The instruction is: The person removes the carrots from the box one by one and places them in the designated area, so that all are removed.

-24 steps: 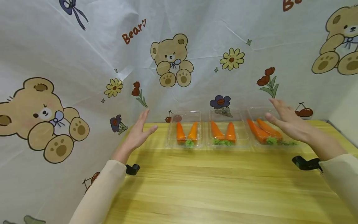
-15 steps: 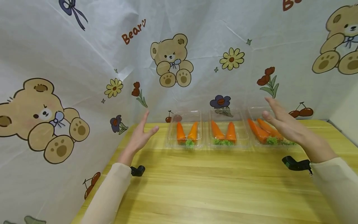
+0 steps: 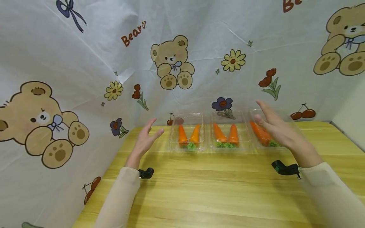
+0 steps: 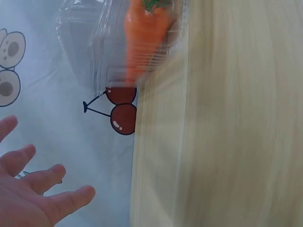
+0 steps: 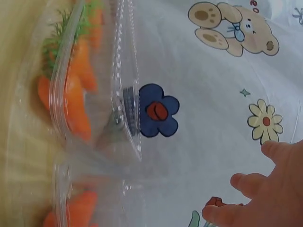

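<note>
Three clear plastic clamshell boxes stand in a row at the table's back, lids raised. Two orange carrots (image 3: 182,135) with green tops lie in the left box (image 3: 172,143). The middle box (image 3: 247,145) also holds two carrots (image 3: 233,135). Inside the right box (image 3: 258,146) a carrot (image 3: 260,134) shows; the right hand hides the rest. My left hand (image 3: 143,143) hovers left of the left box, fingers spread, holding nothing. In front of the right box, my right hand (image 3: 280,134) is raised with extended fingers and holds nothing. Both wrist views show fingers apart from the boxes.
The wooden table (image 3: 205,190) extends toward me. A white sheet (image 3: 205,34) printed with bears and flowers hangs behind it and along its left side. Black wrist devices (image 3: 146,173) sit below each hand.
My right hand has moved left and now covers part of the right box. My left hand has shifted slightly right. The boxes stay where they were; the head view has turned slightly.
</note>
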`<state>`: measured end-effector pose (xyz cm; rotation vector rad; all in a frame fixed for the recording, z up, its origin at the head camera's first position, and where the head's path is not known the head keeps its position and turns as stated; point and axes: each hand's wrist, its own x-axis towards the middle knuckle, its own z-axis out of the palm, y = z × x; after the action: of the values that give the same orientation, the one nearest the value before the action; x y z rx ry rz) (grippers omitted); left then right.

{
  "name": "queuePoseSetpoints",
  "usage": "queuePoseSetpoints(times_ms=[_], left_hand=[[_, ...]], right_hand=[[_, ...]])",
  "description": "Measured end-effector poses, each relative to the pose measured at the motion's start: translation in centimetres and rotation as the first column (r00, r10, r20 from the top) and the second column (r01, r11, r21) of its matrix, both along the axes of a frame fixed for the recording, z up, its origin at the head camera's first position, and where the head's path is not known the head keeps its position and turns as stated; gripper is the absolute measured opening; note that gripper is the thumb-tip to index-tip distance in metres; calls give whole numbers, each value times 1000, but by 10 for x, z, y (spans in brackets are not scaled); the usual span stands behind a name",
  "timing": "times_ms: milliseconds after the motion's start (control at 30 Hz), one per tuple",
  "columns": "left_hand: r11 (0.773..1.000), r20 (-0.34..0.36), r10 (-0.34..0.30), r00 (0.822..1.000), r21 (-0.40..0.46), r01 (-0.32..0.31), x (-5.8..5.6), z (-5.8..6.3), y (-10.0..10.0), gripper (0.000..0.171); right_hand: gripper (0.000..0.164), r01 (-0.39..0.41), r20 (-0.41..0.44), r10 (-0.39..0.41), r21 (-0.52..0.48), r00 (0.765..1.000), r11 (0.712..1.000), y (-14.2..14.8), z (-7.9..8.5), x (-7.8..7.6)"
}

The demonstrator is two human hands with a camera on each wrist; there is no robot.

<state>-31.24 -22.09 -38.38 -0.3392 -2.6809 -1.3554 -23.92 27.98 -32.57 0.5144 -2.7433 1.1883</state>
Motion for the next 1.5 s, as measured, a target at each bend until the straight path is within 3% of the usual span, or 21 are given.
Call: queuePoseSetpoints(times_ms=[267, 500, 1067, 1500], left_hand=[[996, 26, -12, 1000, 85, 10, 2, -14, 10, 72], [988, 32, -29, 999, 154, 24, 0, -19, 18, 63], [950, 89, -89, 992, 307, 58, -5, -35, 28, 69], [910, 172, -110, 979, 414, 30, -8, -40, 36, 69]], right_hand=[[67, 26, 7, -26, -29, 1000, 999, -28, -3, -2], [66, 32, -29, -34, -57, 999, 998, -47, -4, -2], [71, 9, -12, -10, -115, 1000, 993, -103, -20, -7], [72, 20, 62, -10, -159, 998, 987, -145, -30, -10]])
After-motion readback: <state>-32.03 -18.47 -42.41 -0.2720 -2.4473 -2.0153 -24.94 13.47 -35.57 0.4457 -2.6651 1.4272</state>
